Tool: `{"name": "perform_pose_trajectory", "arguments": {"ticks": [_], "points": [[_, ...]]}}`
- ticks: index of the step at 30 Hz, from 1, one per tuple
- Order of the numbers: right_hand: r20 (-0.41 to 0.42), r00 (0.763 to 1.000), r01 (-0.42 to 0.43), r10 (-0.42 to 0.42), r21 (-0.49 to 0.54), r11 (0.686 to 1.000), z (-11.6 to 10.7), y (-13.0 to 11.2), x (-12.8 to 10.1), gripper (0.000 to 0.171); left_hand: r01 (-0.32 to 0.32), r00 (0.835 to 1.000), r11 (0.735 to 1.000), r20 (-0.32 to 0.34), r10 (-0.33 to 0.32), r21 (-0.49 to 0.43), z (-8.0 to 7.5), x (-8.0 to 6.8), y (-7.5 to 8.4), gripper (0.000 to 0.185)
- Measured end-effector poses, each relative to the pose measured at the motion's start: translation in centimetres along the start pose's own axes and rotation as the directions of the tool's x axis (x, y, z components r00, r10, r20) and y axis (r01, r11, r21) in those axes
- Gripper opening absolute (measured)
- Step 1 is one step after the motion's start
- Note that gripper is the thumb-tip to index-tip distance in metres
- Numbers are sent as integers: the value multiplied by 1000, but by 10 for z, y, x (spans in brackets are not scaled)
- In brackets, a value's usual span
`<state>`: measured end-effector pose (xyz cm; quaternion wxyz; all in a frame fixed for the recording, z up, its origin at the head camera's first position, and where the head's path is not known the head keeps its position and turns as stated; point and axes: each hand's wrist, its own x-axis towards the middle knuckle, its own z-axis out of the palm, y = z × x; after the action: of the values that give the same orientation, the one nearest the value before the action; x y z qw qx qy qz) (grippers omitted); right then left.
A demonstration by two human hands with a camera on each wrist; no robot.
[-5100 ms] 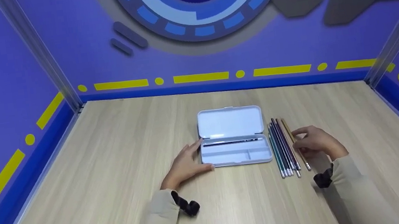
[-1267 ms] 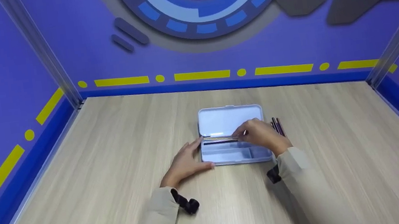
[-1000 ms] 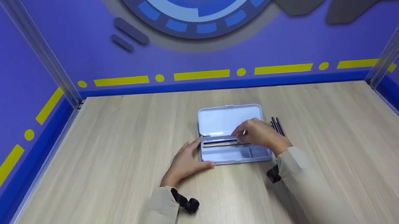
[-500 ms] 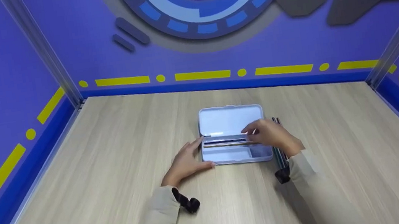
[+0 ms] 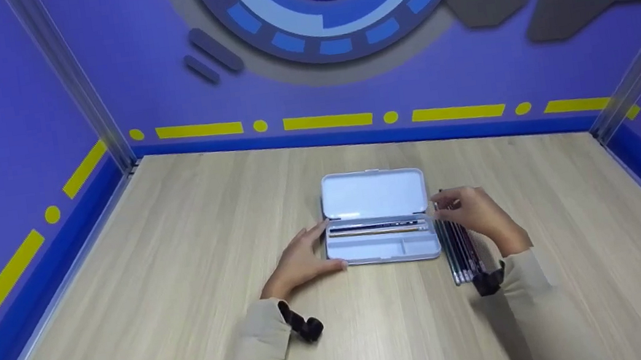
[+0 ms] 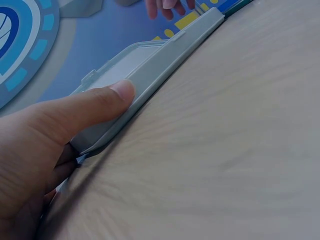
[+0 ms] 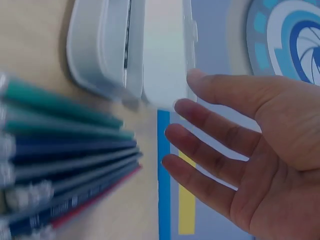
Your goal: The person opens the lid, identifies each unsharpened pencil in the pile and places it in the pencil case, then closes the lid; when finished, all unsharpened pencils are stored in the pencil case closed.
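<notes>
A white pencil case (image 5: 367,252) lies with its lid raised on the table. In its long rear compartment are a dark pencil (image 5: 364,226) and a yellow one (image 5: 374,232), side by side. My left hand (image 5: 299,262) holds the case's left end, the thumb (image 6: 107,100) against its front wall and the fingers round toward the back. Over the far ends of several loose pencils (image 5: 457,255), right of the case, hovers my right hand (image 5: 476,212). In the right wrist view its fingers (image 7: 210,155) are spread, with nothing between them. Those pencils are green, dark blue and red, eraser ends toward me.
The wooden table (image 5: 209,232) is bounded at the back by a blue-purple wall (image 5: 260,98) with yellow marks. Metal posts (image 5: 78,82) stand at the corners. Each wrist wears a small black camera (image 5: 309,330).
The right hand has brought the yellow pencil from the loose group into the case, let go of it beside the dark one, and moved back right over the pencils. The left hand has stayed put.
</notes>
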<state>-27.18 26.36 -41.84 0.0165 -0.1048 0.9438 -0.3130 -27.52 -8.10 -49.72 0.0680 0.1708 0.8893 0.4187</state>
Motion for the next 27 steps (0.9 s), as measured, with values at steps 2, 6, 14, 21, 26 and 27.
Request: {"name": "perform_pose_trajectory", "arguments": {"ticks": [2,6,14,21,26,27], "points": [[-4,999,-37,37,15,999,-4,6,-4,37,0,1000,1000,1,0,3,0,0,0,100],[-2,997,-81,81,22,996,-9,18,-11,41,11,1000,1000,1,-11,9,0,1,-1,101],[73,982,-175,172,49,983,-14,39,-21,46,-28,1000,999,-8,29,45,1,1,-1,99],[150,960,-245,236,47,968,-13,51,-24,51,-15,1000,1000,-13,15,26,1,1,-1,98],[180,950,-272,254,87,958,-13,53,-24,50,-12,1000,1000,-16,12,21,1,1,-1,98],[182,950,-274,254,92,957,-12,54,-24,49,-10,1000,1000,-15,11,19,1,1,0,98]]}}
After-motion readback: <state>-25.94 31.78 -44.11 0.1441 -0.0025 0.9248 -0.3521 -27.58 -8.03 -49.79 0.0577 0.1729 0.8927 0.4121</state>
